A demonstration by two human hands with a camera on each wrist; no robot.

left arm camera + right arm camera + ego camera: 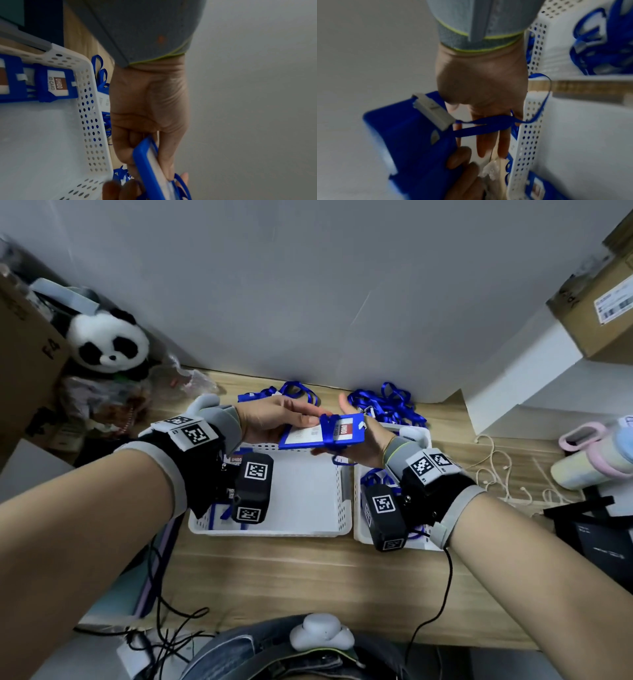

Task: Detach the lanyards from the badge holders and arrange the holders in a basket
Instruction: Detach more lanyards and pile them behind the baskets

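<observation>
Above the white basket, the left hand pinches a blue badge holder; the right hand, fingers straight, supports its lanyard.

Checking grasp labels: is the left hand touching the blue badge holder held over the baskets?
Touching. In the left wrist view the left hand pinches the badge holder, thumb on one face, fingers behind.
</observation>
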